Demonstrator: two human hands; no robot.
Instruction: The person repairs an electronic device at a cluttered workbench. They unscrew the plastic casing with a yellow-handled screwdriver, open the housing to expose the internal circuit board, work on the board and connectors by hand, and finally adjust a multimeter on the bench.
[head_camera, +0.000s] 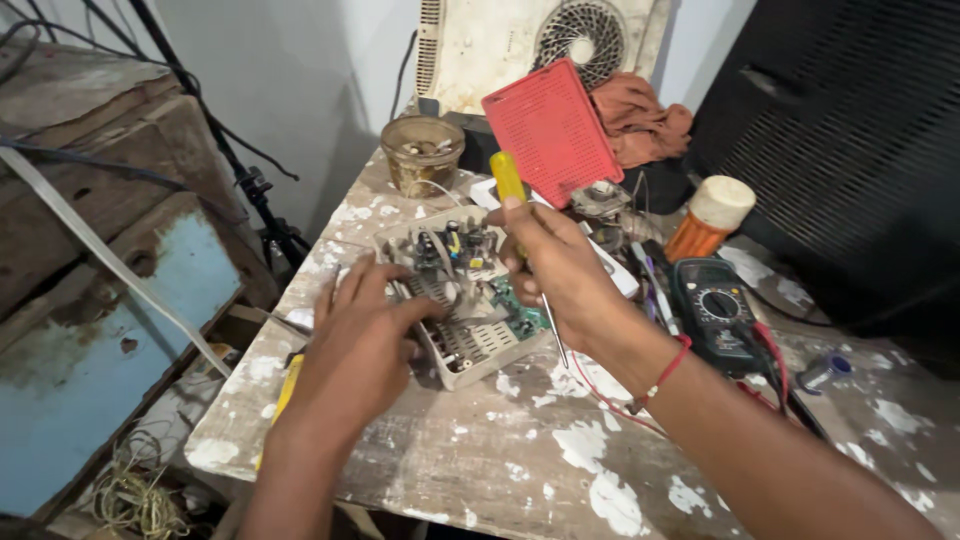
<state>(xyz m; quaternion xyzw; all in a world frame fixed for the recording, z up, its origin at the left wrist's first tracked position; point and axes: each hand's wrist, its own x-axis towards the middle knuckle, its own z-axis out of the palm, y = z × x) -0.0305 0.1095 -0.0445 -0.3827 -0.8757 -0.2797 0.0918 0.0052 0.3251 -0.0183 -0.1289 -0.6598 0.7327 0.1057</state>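
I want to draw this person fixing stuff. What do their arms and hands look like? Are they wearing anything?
Both arms are bare, with no sleeves showing and no gloves. The right hand has a thin red thread bracelet tied round its wrist. The left hand wears nothing: no ring, watch or band shows.

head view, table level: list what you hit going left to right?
Left hand → opened white device case with circuit board → right hand gripping yellow-handled screwdriver → multimeter → small blue-capped item.

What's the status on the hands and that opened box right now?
Left hand resting on the opened white plastic box with circuit board. Right hand gripping yellow-handled screwdriver, tip beside the box. Black multimeter lies right, apart.
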